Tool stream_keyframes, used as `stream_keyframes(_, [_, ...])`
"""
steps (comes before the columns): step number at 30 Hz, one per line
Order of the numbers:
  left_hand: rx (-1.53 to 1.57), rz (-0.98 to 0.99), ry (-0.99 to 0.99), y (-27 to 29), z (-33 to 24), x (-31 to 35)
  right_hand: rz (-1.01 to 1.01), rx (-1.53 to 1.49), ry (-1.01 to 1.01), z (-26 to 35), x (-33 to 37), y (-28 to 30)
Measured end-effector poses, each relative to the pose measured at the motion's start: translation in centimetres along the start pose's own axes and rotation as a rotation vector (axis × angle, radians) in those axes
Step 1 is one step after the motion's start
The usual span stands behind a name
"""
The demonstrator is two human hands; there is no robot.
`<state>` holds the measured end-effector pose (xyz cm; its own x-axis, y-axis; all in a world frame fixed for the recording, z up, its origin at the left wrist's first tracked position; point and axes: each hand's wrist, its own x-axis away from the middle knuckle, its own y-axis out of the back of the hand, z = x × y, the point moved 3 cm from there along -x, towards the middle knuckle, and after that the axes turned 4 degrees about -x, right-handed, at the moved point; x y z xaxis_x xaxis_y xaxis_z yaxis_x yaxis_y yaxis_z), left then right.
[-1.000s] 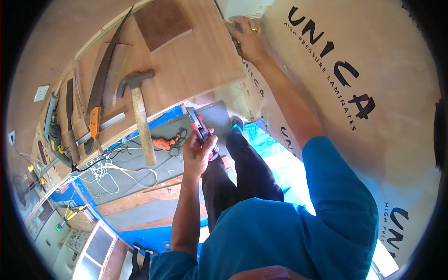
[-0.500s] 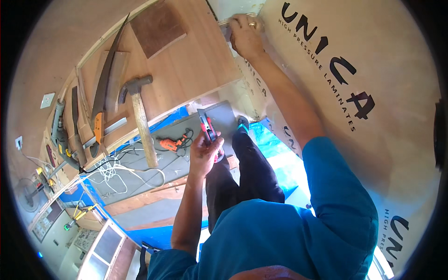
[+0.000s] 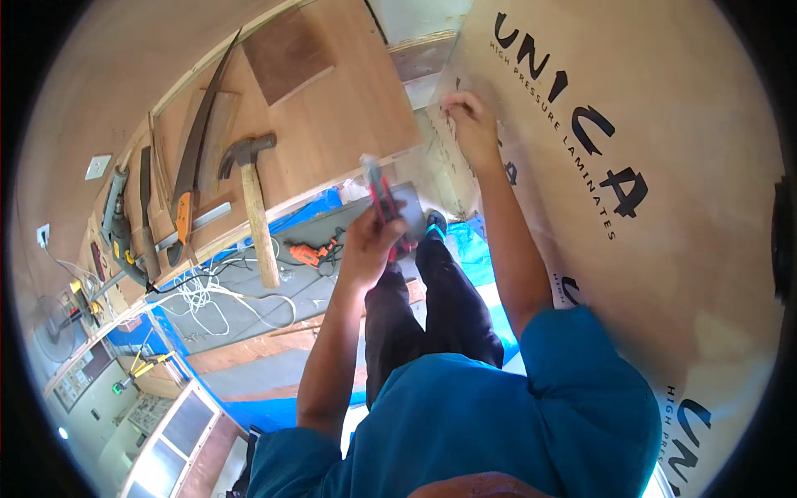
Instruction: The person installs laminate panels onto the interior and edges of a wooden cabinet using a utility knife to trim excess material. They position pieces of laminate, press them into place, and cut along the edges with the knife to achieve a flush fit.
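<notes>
My left hand [image 3: 378, 241] is closed round a red and grey utility knife [image 3: 383, 199], its tip up and away from me; the knife is smeared by motion. My right hand [image 3: 473, 124] is by the near-left edge of a large tan laminate panel [image 3: 664, 108] with black printing. Its fingers are curled inward, and whatever lies between them cannot be made out. To the left, a claw hammer [image 3: 253, 195] lies across the edge of the wooden worktop [image 3: 365, 91], its handle sticking out over the side.
On the worktop lie a handsaw [image 3: 195, 153] with an orange handle, a chisel-like tool [image 3: 147, 216], a power tool [image 3: 119, 220] and a brown board [image 3: 286, 54]. Below are an orange corded drill [image 3: 311, 253], tangled white cable [image 3: 203, 295] and blue sheeting [image 3: 473, 257].
My right hand has left the panel's far corner and come nearer me along its edge. My left hand, still holding the knife, has shifted slightly right and up.
</notes>
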<state>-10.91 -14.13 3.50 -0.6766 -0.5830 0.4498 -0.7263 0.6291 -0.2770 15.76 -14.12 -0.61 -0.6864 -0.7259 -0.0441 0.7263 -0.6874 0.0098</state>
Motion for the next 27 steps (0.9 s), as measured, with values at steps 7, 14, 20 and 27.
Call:
stream_keyframes(7, [-0.189, -0.134, -0.143, -7.0, -3.3, -9.9, 0.146, -0.262, -0.416, 4.7, 4.5, -0.9])
stream_keyframes(14, [-0.844, -0.427, -0.589, -7.7, -5.4, -12.0, 0.046, -0.320, -0.529, 3.2, -2.2, -0.9])
stream_keyframes(20, [-1.343, -0.429, -0.689, -5.3, -6.0, -15.1, 0.167, -0.107, -0.506, -1.3, -6.3, -2.9])
stream_keyframes(27, [-1.489, -0.311, -0.776, -5.9, -5.1, -14.8, 0.166, -0.107, -0.501, -3.2, -7.7, -2.8])
